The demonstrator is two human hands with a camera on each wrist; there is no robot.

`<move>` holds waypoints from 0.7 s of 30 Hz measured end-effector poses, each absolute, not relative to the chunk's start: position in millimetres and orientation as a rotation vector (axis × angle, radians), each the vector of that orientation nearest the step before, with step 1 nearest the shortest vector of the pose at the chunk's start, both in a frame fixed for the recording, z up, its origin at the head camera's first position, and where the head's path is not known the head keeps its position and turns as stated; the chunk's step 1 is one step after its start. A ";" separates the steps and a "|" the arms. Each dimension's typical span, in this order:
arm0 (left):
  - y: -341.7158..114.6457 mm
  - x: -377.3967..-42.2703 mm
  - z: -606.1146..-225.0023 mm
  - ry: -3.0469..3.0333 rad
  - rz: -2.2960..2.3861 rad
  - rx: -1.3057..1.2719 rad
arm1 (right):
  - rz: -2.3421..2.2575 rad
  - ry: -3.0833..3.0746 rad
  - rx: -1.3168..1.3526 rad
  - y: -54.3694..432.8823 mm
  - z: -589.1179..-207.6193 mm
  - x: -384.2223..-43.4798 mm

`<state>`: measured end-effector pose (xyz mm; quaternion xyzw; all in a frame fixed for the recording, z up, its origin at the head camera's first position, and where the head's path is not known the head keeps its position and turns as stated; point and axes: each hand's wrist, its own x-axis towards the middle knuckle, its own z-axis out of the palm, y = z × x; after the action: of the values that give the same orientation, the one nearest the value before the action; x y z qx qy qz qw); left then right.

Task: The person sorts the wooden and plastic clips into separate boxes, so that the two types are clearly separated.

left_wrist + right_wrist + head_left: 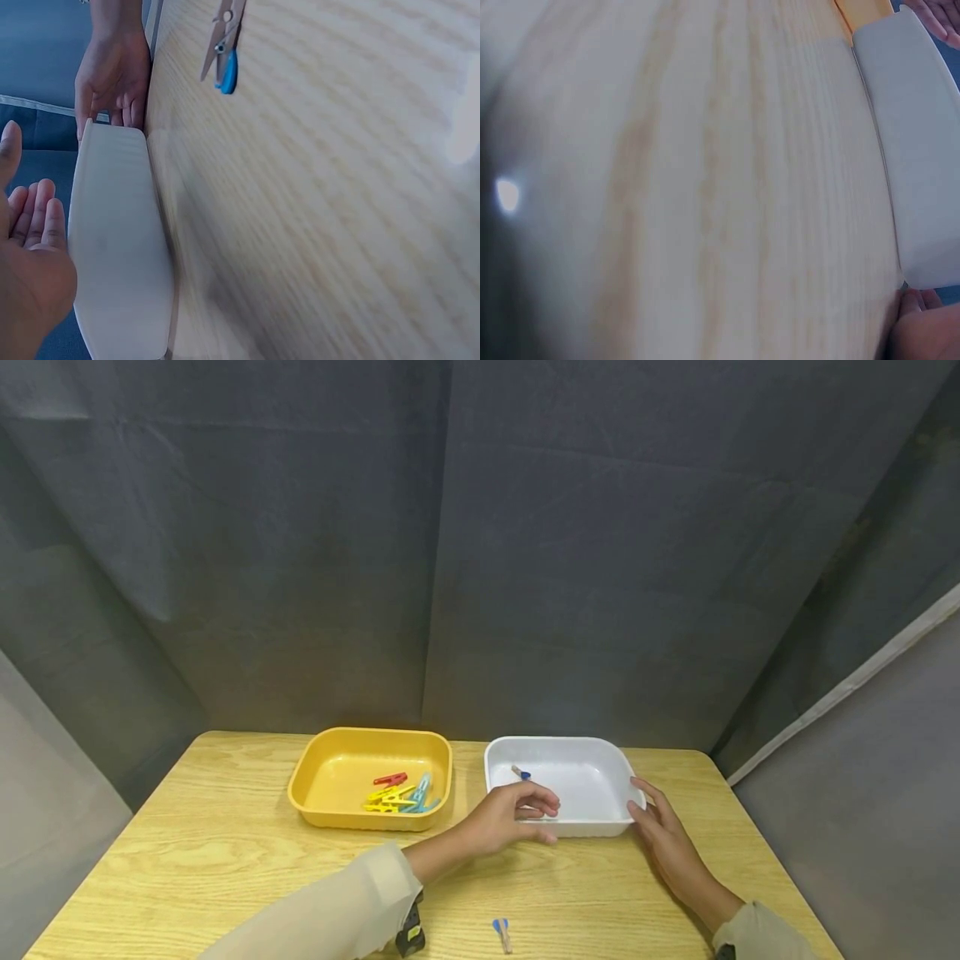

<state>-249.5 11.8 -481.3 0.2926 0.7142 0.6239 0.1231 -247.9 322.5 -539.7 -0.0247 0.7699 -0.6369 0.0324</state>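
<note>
A white tray (592, 827) stands on the wooden table and holds one wooden clothespin with a blue tip (521, 772). My left hand (542, 817) hovers at the tray's front left rim, fingers relaxed and holding nothing; the left wrist view shows it (34, 217) beside the tray wall (112, 255). My right hand (639, 802) touches the tray's front right corner with straight fingers, also seen in the left wrist view (112, 105). A second blue-tipped clothespin (502, 934) (223, 45) lies on the table near me.
A yellow tray (322, 806) with several coloured clothespins (397, 793) sits left of the white tray. The table's front edge is close to my arms. Dark cloth walls surround the table (187, 860) on three sides.
</note>
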 end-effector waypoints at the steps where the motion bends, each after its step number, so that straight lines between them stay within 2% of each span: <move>1: 11.1 -248.4 -481.6 2.081 1.819 0.847 | -1.963 2.368 -0.077 322.6 -539.9 -247.9; 21: -12.4 -226.0 -489.1 1.991 1.718 0.875 | -1.963 2.387 -0.104 324.2 -539.9 -247.1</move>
<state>-226.0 -12.4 -489.1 0.3105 0.7061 0.6092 0.1842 -247.1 324.2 -539.9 -0.0335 0.7716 -0.6347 0.0248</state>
